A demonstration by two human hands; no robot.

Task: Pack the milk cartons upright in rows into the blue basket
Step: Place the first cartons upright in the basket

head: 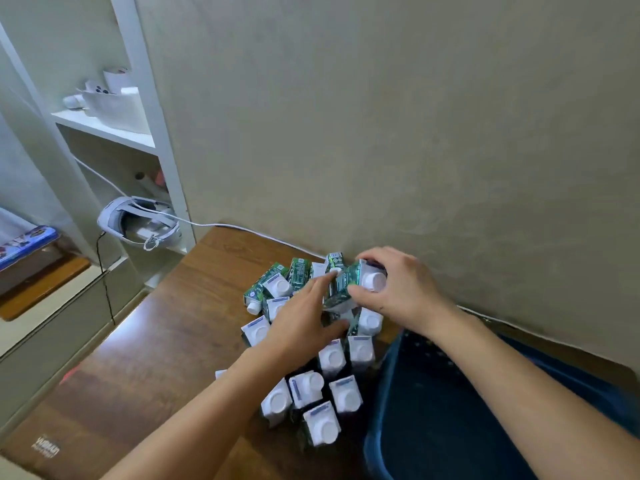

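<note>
My right hand (pixel 394 289) grips a tilted milk carton (pixel 349 285), cap toward the blue basket (pixel 388 393) lower right; left hand (pixel 304 317) open, steadying its side

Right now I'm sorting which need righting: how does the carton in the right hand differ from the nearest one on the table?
The held carton is tilted and lifted, gripped by the right hand; the nearest carton stands upright on the table, untouched. Both have white tops with round caps.
</note>
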